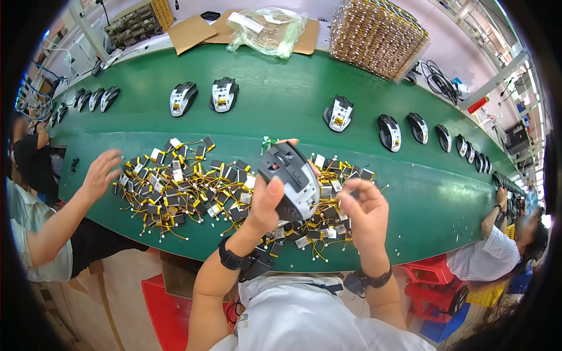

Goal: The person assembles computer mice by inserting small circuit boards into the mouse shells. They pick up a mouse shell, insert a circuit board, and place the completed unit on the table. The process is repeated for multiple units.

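Note:
Held up over the workbench is a black and grey computer mouse [295, 178], tilted. My left hand [266, 205] is closed round it, thumb on the near side and fingertips showing past its far edge. Close to the mouse's right side, my right hand [367, 216] has thumb and forefinger pinched together; what sits between them is too small to make out. Beneath both hands spreads a pile of small battery packs [170, 184] with yellow tape and thin wires ending in white connectors. A small green circuit board [268, 142] shows just beyond the mouse.
Similar mice [223, 95] stand in a row along the green bench [281, 76]. At the back are a stack of brown trays [377, 38] and a clear plastic bag [269, 29] on cardboard. A co-worker's hand [102, 174] reaches in from the left; another person [492, 251] sits at right.

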Demonstrator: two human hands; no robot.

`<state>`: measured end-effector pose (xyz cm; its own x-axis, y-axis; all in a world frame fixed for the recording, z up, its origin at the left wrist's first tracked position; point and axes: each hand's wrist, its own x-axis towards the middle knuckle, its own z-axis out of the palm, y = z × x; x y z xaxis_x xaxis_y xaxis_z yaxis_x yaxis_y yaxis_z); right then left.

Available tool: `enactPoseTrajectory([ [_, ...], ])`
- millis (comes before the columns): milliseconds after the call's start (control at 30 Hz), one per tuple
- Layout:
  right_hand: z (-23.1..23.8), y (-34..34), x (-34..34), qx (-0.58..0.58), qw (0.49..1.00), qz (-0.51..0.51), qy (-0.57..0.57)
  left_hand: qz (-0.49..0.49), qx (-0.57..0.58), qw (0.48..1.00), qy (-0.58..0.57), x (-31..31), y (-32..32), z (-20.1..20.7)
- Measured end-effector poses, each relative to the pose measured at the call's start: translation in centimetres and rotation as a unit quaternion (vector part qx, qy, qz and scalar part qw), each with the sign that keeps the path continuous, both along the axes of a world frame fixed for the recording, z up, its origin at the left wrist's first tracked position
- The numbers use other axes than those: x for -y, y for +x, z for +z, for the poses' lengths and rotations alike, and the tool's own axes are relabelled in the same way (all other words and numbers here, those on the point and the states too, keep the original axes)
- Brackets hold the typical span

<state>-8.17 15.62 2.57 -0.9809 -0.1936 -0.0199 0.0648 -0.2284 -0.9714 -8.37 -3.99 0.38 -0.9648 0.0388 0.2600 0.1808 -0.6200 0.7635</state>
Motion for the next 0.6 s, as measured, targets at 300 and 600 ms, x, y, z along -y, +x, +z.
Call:
enactPoseTrajectory([
  [300,1.3,0.5,4.2,-0.268,0.961,-0.017,0.063,0.040,0.054,0.993,0.099,0.7,-0.6,-0.6],
  [600,0.9,-0.9,3.7,-0.564,0.776,-0.046,0.279,0.020,0.067,0.985,0.156,0.8,-0.5,-0.4],
])
